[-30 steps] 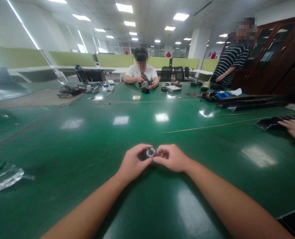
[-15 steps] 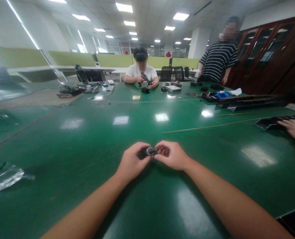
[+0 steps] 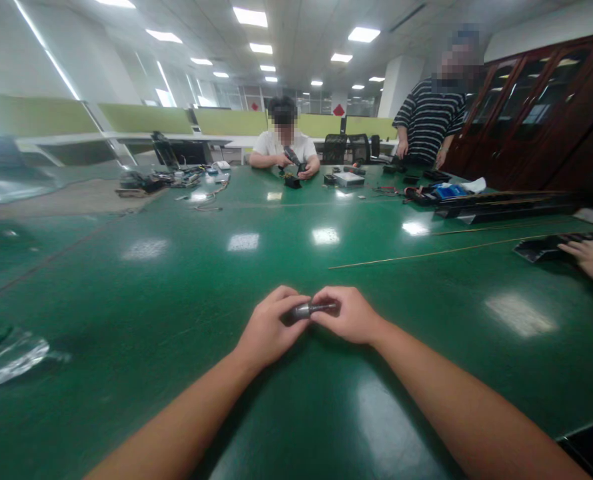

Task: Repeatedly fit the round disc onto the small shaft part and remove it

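Just above the green table point(image 3: 186, 280), my left hand point(image 3: 271, 320) is closed around the thick body of a small dark cylindrical tool with a silvery collar point(image 3: 302, 311). A thin shaft runs from its collar towards the right, level across the gap between my hands. Around that shaft my right hand point(image 3: 349, 315) is closed, with thumb and fingertips at the collar end. The fingers of my left hand hide much of the body, so its exact kind cannot be made out.
A thin yellowish rod point(image 3: 406, 257) lies beyond my right hand. At far right, another person's hand point(image 3: 589, 257) rests on a black channel-shaped piece point(image 3: 534, 249). Clear plastic point(image 3: 11, 357) lies at left. Opposite, a seated person point(image 3: 284, 143) holds a power tool.
Between my hands the tool has turned: its end pointed more towards me before, and now its shaft points right. The standing person has shifted left and leans nearer the table.
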Demonstrator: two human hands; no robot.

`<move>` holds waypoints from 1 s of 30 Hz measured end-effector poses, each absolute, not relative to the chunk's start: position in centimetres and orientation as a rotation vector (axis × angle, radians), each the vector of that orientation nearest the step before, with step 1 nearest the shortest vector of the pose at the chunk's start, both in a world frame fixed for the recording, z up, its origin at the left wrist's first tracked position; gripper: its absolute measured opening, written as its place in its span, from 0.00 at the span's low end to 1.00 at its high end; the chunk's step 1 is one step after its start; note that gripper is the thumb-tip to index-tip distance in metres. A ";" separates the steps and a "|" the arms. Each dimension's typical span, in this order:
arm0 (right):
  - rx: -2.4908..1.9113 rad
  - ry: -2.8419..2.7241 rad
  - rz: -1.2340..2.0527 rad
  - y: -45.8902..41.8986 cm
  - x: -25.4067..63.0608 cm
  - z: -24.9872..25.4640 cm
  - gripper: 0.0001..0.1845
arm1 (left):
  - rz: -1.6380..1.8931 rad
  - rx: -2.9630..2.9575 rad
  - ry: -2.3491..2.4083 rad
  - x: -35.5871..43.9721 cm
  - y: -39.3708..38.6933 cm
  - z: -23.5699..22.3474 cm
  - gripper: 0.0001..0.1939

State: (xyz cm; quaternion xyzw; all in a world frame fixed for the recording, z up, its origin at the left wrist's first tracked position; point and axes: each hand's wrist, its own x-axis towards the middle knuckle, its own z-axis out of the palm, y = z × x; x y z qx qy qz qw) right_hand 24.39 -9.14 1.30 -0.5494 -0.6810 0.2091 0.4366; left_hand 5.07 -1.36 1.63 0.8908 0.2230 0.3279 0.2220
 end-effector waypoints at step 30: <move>-1.379 -1.698 0.506 -8.8 24.6 0.9 0.05 | 0.923 2.438 0.584 4.8 -1.2 1.7 0.12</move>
